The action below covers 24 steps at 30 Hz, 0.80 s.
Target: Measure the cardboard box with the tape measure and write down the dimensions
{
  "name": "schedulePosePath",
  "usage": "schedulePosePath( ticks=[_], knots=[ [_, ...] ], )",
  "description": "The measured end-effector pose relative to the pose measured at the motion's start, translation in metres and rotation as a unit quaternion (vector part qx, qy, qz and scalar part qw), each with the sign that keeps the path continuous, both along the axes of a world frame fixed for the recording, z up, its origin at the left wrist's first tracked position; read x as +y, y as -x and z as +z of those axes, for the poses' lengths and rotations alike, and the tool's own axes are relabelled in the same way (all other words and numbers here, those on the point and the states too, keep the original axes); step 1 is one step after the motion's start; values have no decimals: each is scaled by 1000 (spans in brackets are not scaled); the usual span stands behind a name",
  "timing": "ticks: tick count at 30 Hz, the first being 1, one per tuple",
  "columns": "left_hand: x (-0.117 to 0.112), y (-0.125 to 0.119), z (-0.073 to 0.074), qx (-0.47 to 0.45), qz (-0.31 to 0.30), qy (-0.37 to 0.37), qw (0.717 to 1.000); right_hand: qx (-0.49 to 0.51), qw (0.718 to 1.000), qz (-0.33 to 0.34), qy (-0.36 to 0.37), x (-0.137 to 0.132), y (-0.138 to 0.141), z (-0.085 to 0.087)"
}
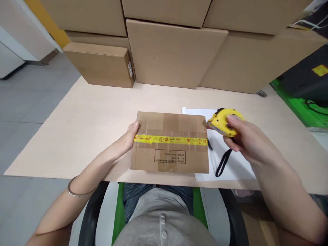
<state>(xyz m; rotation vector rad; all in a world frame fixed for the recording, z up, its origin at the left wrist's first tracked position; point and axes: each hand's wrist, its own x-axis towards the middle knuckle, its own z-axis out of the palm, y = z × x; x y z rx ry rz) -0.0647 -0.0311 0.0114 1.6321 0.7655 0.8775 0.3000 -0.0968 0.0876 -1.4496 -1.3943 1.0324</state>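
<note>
A flat cardboard box (169, 157) sealed with a strip of yellow tape (170, 139) lies on the light wooden table (84, 126) in front of me. My left hand (129, 136) rests against the box's left edge, fingers pressed to it. My right hand (241, 138) is closed round a yellow tape measure (222, 121), held at the box's upper right corner. Its black wrist strap (222, 164) hangs down over a white sheet of paper (230, 160).
Several large cardboard boxes (174, 51) are stacked along the table's far side, with a smaller box (99, 65) at the back left. A dark pen (210, 145) lies on the paper beside the box. Green and black equipment (304, 99) stands at the right.
</note>
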Motion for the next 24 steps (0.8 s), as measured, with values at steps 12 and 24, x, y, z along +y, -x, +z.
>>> schedulePosePath(
  ticks=[12,24],
  knots=[
    [8,4,10,36,27,-240,970,75,993,-81,40,-47,-15,7],
    [12,11,-12,27,-19,-276,960,-198,961,63,-183,-7,45,51]
  ],
)
